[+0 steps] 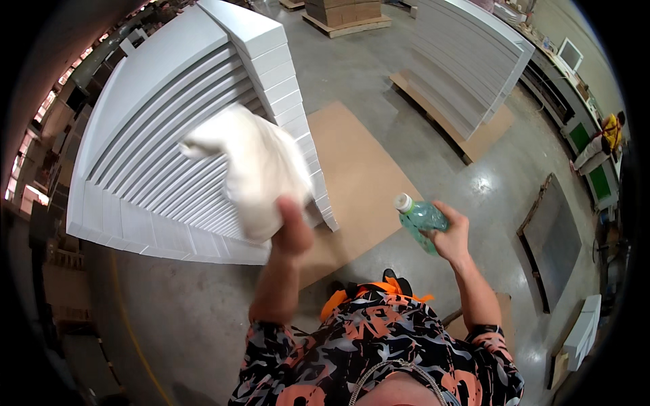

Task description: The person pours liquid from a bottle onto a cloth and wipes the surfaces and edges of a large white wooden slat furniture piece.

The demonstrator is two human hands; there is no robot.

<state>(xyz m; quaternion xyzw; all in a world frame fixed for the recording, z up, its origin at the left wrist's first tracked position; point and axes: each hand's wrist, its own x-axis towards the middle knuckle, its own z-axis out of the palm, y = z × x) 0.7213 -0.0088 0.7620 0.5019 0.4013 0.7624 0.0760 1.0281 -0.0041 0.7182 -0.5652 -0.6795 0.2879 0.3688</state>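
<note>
In my left hand is a bunched white cloth, blurred by motion, in front of a tall stack of white panels. The thumb shows against the cloth; the other fingers are hidden behind it. My right hand is wrapped round a clear greenish plastic bottle with a white cap, tilted up and to the left. The bottle is held apart from the stack, above the floor. The stack's panels lie one above another with narrow gaps between them.
Brown board lies on the grey floor beside the stack. A second white panel stack stands on a pallet at the far right. A dark flat panel lies to the right. Near a long workbench stands a person in yellow.
</note>
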